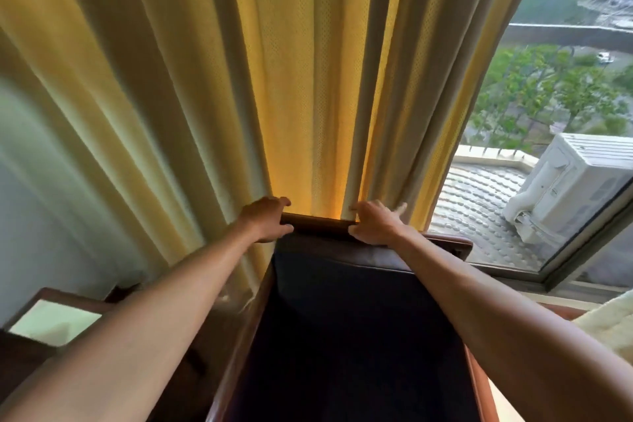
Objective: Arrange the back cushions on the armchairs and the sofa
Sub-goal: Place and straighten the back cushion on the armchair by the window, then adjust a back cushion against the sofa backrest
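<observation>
Head view — forward, downward, close

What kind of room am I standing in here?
Probably a sitting room on an upper floor: a dark armchair backs onto long yellow curtains, and the window overlooks treetops, with an outdoor air-conditioner unit on a ledge outside.
</observation>
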### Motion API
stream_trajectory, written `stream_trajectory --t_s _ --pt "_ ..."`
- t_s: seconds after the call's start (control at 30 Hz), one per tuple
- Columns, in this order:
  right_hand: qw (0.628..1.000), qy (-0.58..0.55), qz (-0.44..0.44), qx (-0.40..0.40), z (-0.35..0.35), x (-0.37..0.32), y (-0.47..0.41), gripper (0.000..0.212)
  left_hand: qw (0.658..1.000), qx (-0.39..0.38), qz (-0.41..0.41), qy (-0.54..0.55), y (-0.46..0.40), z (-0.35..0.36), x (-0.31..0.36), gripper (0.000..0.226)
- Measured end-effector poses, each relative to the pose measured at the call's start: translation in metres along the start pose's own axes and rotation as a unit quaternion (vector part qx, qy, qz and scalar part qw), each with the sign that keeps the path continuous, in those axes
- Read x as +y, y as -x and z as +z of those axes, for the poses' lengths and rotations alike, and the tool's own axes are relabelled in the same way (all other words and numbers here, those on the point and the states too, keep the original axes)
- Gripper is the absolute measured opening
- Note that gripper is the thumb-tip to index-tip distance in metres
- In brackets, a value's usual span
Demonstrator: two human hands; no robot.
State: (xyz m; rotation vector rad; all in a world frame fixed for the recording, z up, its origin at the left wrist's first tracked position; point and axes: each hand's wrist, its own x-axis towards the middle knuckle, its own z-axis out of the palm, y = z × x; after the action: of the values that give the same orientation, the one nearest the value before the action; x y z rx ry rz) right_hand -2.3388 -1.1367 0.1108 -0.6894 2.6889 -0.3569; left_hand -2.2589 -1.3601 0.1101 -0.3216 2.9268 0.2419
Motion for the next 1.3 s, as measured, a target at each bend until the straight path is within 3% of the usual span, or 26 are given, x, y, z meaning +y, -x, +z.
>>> stream_trajectory --t_s 0.3,0.5,0.67,0.77,0.93,1.1,1.3 --pt "0.981 0.033 -0.169 0.091 -0.114 -0.248 0.064 0.042 0.981 0.153 -0.119 0.023 0.209 -0.210 -0.111 0.061" --pt "0.921 0.038 -0.366 0.128 -0.114 -0.469 0.181 0.042 0.936 0.254 -0.244 -0.020 0.443 -0.288 -0.226 0.052" --pt "0.873 0.019 -0.474 0.109 -0.054 -0.622 0.319 0.020 0.896 0.273 -0.351 -0.020 0.659 -0.287 -0.299 0.045" --pt "0.841 0.006 -0.534 0.082 -0.018 -0.704 0.402 0.040 0.861 0.277 -0.426 -0.029 0.779 -0.272 -0.335 0.038" --pt "0.780 0.000 -0.626 0.018 0.045 -0.817 0.517 0.043 0.803 0.275 -0.529 -0.013 0.943 -0.239 -0.379 0.040" --pt "0.729 -0.007 -0.683 -0.042 0.104 -0.897 0.594 0.040 0.753 0.265 -0.602 -0.010 1.044 -0.205 -0.419 0.052" --pt "0.715 -0.013 -0.694 -0.083 0.165 -0.977 0.616 0.035 0.725 0.274 -0.632 0.013 1.101 -0.175 -0.480 0.063"
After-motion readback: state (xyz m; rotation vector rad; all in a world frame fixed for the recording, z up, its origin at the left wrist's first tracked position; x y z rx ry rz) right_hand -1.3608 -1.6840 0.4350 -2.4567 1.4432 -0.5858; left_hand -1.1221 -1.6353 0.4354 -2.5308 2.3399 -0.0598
